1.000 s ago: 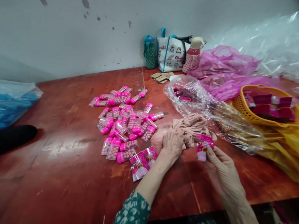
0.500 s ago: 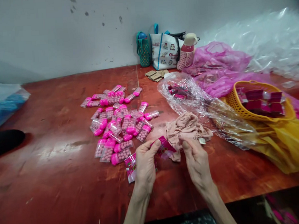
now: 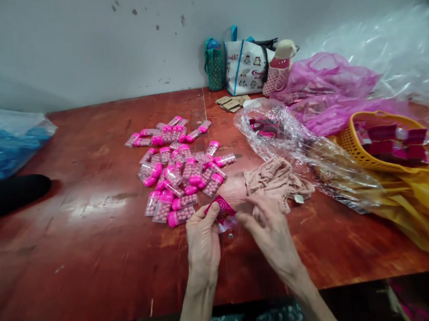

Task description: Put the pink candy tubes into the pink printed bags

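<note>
The head camera looks forward and down past the hands (image 3: 204, 238) across the table (image 3: 97, 264).

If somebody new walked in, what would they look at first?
Probably the jumble of pink-capped tubes near the middle of the red table. Next, maybe the yellow basket at the picture's right, then the shiny pink packet pinched in the left hand.
</note>
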Tool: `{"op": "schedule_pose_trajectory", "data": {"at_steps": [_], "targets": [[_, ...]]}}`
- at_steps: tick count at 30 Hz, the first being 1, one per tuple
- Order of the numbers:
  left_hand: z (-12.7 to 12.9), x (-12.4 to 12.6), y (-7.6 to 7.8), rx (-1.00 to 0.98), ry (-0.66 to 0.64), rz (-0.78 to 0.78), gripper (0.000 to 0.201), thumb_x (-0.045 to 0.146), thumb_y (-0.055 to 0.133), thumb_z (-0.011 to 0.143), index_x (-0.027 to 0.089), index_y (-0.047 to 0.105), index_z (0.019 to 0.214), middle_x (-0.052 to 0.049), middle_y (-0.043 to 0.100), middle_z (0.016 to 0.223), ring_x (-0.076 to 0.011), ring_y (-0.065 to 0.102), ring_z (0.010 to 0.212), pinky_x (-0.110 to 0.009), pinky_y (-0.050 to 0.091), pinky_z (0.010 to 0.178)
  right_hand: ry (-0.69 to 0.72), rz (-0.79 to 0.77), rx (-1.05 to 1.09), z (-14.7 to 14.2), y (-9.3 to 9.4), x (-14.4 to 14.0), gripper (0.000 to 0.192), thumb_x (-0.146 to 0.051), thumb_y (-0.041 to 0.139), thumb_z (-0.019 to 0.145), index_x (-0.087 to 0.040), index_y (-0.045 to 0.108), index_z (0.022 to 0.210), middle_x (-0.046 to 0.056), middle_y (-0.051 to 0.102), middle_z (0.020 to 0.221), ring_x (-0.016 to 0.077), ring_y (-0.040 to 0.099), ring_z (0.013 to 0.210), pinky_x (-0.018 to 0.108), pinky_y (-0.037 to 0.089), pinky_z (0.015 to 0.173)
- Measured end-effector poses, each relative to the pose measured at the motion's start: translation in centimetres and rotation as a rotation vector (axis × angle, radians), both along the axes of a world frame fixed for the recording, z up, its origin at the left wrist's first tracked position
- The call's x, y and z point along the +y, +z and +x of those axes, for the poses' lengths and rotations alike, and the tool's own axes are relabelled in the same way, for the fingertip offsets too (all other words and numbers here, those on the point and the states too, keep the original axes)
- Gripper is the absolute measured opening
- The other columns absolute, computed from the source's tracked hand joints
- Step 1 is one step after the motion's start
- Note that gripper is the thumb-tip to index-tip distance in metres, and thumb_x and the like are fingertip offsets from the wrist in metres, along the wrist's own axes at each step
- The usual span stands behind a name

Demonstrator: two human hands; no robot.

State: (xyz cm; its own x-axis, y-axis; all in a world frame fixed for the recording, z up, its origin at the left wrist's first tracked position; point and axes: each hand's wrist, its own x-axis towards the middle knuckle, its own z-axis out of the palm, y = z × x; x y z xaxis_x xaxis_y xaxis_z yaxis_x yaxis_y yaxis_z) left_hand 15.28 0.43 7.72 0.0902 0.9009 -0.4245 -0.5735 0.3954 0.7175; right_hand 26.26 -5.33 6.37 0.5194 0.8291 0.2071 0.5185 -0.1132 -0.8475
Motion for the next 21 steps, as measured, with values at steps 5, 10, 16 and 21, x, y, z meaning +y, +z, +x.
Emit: {"op": "schedule_pose_trajectory", "data": {"at_steps": [5, 10, 16, 21], "targets": [[-0.3, -0.4, -0.2, 0.001, 0.002, 0.005, 0.017, 0.016, 0.081, 0.051, 0.011, 0.068, 0.060, -0.001, 0.067, 0.058, -0.0076, 0.057, 0.054, -0.018, 0.047, 0.057, 0.094, 0.030, 0.241, -3.5, 0.3, 0.4, 0.031, -0.033, 0.053, 0.087, -0.019, 0.053, 0.059, -0.003, 0.050, 0.059, 0.0135, 0.048, 0.058, 0.026, 0.039, 0.056], [-0.6, -0.3, -1.1, -0.015, 0.015, -0.012, 0.016, 0.018, 0.080, 0.054, 0.011, 0.066, 0.058, 0.001, 0.064, 0.054, -0.0075, 0.055, 0.051, -0.019, 0.046, 0.056, 0.080, 0.057, 0.244, -4.2, 0.2, 0.5, 0.036, -0.029, 0.049, 0.087, -0.020, 0.042, 0.053, -0.003, 0.042, 0.057, 0.0144, 0.042, 0.061, 0.026, 0.035, 0.058], [-1.1, 0.0, -1.0, -0.016, 0.045, -0.011, 0.015, 0.019, 0.080, 0.056, 0.012, 0.067, 0.060, 0.000, 0.066, 0.057, -0.0081, 0.057, 0.051, -0.020, 0.048, 0.056, 0.140, -0.041, 0.469, -4.2, 0.5, 0.8, 0.017, -0.034, 0.056, 0.083, -0.018, 0.060, 0.076, -0.002, 0.057, 0.068, 0.0136, 0.050, 0.063, 0.023, 0.041, 0.058], [-1.6, -0.2, -0.5, -0.021, 0.047, 0.002, 0.011, 0.020, 0.076, 0.063, 0.013, 0.069, 0.066, -0.002, 0.069, 0.066, -0.0113, 0.061, 0.060, -0.024, 0.050, 0.064, 0.088, -0.086, 0.554, -4.8, 0.0, 1.1, 0.026, -0.036, 0.057, 0.082, -0.017, 0.058, 0.064, -0.004, 0.049, 0.058, 0.0113, 0.042, 0.056, 0.022, 0.035, 0.053]]}}
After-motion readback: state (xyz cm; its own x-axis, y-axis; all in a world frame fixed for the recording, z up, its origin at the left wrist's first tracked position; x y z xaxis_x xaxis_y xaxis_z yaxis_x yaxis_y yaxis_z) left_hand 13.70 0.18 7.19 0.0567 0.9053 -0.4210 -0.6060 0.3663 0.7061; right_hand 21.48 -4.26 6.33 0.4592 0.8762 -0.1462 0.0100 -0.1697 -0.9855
